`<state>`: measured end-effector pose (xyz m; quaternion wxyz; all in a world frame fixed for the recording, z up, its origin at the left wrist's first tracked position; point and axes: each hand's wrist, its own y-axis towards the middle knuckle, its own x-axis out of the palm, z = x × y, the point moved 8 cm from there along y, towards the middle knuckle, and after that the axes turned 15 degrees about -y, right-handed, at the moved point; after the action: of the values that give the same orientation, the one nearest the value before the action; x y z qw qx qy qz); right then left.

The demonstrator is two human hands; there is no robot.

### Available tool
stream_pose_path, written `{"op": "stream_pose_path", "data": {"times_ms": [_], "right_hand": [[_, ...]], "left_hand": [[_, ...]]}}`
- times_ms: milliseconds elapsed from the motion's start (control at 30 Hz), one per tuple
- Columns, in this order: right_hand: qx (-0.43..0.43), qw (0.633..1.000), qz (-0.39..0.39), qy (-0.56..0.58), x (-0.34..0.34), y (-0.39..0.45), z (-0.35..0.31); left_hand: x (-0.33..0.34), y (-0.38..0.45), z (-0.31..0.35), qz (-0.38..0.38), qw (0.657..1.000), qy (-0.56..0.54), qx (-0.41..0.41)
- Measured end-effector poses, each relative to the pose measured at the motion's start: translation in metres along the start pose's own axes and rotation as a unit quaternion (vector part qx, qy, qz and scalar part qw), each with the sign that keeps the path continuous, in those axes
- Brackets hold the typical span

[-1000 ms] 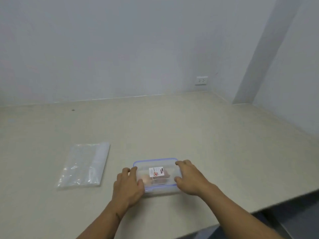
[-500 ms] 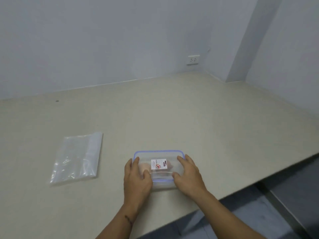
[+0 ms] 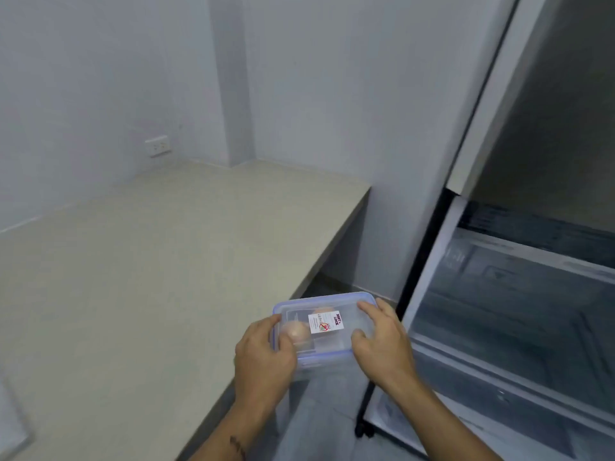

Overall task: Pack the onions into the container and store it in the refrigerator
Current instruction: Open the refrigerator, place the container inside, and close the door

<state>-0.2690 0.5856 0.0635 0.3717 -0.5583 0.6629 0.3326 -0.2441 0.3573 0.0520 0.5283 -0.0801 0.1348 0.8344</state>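
A clear plastic container with a blue-rimmed lid and a white label is held in the air past the counter's right edge. Pale pink onions show through its lid. My left hand grips the container's left end and my right hand grips its right end. The refrigerator stands open just to the right, with its shelves showing.
The beige counter fills the left side and ends in an edge beside the container. A clear plastic bag's corner lies at the far left. A wall column stands between counter and refrigerator. A wall socket sits at the back.
Both hands lifted the container off the counter and carried it right, past the counter's edge. The view swung right, bringing the open refrigerator into sight.
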Motion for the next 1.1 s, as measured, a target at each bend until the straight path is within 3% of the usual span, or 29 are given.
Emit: {"op": "stream_pose_path", "data": {"times_ms": [200, 333, 500, 667, 833, 1100], "right_hand": [[0.118, 0.990, 0.068, -0.029, -0.081, -0.024, 0.137], [0.154, 0.984, 0.067, -0.049, -0.107, -0.026, 0.208], [0.119, 0.991, 0.013, -0.062, -0.123, 0.006, 0.294], [0.092, 0.989, -0.051, -0.107, -0.092, 0.066, 0.370], [0.100, 0.987, -0.020, -0.123, -0.045, 0.127, 0.431], [0.084, 0.991, 0.036, -0.094, 0.058, 0.206, 0.518]], "left_hand": [[0.141, -0.059, 0.036, -0.163, 0.986, -0.044, -0.003], [0.220, -0.088, 0.051, -0.218, 0.975, -0.047, -0.012], [0.325, -0.102, 0.066, -0.281, 0.959, -0.032, 0.034], [0.429, -0.082, 0.036, -0.360, 0.932, 0.022, 0.043], [0.512, -0.052, -0.007, -0.389, 0.917, 0.036, 0.078], [0.613, -0.005, -0.123, -0.365, 0.921, -0.004, 0.139]]}}
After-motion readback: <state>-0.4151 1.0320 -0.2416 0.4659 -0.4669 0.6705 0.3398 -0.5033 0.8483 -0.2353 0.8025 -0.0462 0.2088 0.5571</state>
